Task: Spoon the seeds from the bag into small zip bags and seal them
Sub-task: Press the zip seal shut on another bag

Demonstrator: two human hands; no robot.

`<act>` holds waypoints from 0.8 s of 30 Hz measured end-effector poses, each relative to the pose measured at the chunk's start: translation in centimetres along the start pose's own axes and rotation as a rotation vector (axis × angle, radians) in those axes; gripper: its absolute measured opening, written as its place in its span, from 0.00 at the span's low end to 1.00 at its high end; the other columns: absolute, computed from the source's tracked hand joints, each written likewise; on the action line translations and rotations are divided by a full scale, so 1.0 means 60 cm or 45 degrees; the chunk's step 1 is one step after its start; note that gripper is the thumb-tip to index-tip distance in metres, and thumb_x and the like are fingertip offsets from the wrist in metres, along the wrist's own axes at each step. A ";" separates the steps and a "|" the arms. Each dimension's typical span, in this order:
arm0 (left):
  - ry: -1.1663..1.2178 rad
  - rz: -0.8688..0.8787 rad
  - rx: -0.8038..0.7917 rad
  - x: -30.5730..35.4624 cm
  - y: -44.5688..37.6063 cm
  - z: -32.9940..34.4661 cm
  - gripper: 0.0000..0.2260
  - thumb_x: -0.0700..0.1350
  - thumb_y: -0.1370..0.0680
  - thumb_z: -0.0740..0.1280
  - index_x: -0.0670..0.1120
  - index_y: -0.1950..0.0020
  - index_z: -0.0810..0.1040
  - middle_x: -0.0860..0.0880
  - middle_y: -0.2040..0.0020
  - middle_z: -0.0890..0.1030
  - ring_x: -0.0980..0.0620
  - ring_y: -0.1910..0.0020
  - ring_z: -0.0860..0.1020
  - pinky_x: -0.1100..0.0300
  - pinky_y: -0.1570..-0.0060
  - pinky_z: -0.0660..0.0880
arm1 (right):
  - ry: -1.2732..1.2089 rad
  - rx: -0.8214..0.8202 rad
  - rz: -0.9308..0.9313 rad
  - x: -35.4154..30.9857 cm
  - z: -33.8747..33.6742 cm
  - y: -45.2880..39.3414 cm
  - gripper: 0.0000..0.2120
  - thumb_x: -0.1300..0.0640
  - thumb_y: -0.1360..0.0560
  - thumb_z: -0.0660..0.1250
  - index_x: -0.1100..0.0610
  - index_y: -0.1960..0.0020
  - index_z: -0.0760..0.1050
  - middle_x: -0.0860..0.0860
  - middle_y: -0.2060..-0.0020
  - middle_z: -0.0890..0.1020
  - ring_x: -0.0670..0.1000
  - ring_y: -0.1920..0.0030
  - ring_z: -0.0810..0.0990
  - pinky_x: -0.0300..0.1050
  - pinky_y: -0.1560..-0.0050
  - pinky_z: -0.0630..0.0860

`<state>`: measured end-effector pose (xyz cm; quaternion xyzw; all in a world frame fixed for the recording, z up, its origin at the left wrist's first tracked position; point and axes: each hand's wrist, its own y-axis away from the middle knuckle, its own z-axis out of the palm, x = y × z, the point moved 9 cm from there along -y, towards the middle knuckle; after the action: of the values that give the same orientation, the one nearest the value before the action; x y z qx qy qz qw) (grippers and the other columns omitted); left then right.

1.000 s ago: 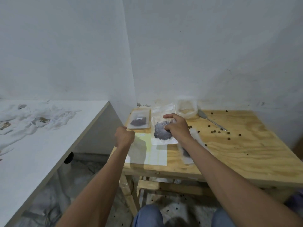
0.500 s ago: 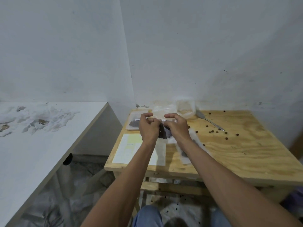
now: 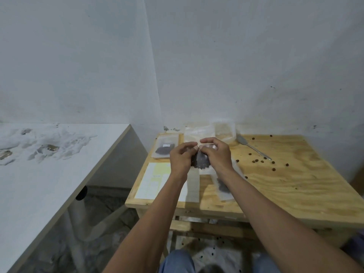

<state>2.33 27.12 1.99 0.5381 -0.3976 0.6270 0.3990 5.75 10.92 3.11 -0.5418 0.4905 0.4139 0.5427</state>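
Both hands meet over the rear-left part of the wooden table (image 3: 275, 186), holding up a small zip bag (image 3: 201, 161) with dark seeds (image 3: 200, 162) gathered in its lower half. The left hand (image 3: 182, 158) pinches the bag's top edge between thumb and curled fingers; the right hand (image 3: 216, 154) pinches the same edge just beside it, fingertips nearly touching (whether the zip strip is pressed closed there cannot be told).

Near the rear-left corner lies a filled zip bag (image 3: 165, 147), flat on the table. Behind the hands, at the rear edge against the wall, stands a pale clear bag (image 3: 224, 132) with light contents, and a spoon (image 3: 253, 149) lies just to its right, handle pointing towards the right edge. Loose seeds (image 3: 256, 160) are scattered across the table's middle and right. A sheet of paper (image 3: 153, 180) lies along the left edge, reaching the front edge, partly under the left forearm. Another bag with dark seeds (image 3: 223, 189) lies flat under the right forearm, near the front edge.
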 end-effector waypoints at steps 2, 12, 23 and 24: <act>0.044 -0.007 0.014 -0.004 -0.002 -0.001 0.05 0.34 0.23 0.72 0.42 0.51 0.86 0.48 0.60 0.85 0.54 0.62 0.83 0.63 0.64 0.79 | -0.003 0.028 0.021 0.005 0.003 0.002 0.07 0.62 0.27 0.74 0.51 0.54 0.85 0.44 0.54 0.86 0.46 0.48 0.83 0.47 0.46 0.81; -0.096 -0.050 -0.102 -0.029 -0.042 -0.046 0.15 0.32 0.20 0.64 0.42 0.37 0.82 0.50 0.53 0.83 0.59 0.61 0.81 0.67 0.63 0.77 | 0.171 -0.116 0.046 0.012 0.078 -0.024 0.12 0.63 0.25 0.70 0.46 0.49 0.82 0.47 0.51 0.84 0.52 0.49 0.84 0.47 0.51 0.82; -0.491 0.066 0.290 -0.048 -0.196 -0.196 0.14 0.41 0.25 0.76 0.43 0.40 0.83 0.43 0.49 0.85 0.52 0.58 0.84 0.68 0.60 0.77 | 0.442 -0.327 0.167 0.052 0.242 -0.109 0.22 0.62 0.29 0.75 0.54 0.35 0.79 0.53 0.41 0.82 0.50 0.47 0.79 0.40 0.50 0.76; -0.541 0.061 0.312 -0.052 -0.209 -0.203 0.14 0.44 0.25 0.76 0.44 0.40 0.83 0.44 0.49 0.85 0.51 0.55 0.84 0.65 0.57 0.78 | 0.434 -0.322 0.174 0.058 0.253 -0.119 0.23 0.61 0.28 0.76 0.54 0.35 0.80 0.53 0.40 0.82 0.50 0.46 0.80 0.41 0.49 0.77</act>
<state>9.91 42.79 -1.50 0.6927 -0.4061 0.5526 0.2233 14.62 25.22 -0.04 -0.6331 0.5551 0.4103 0.3502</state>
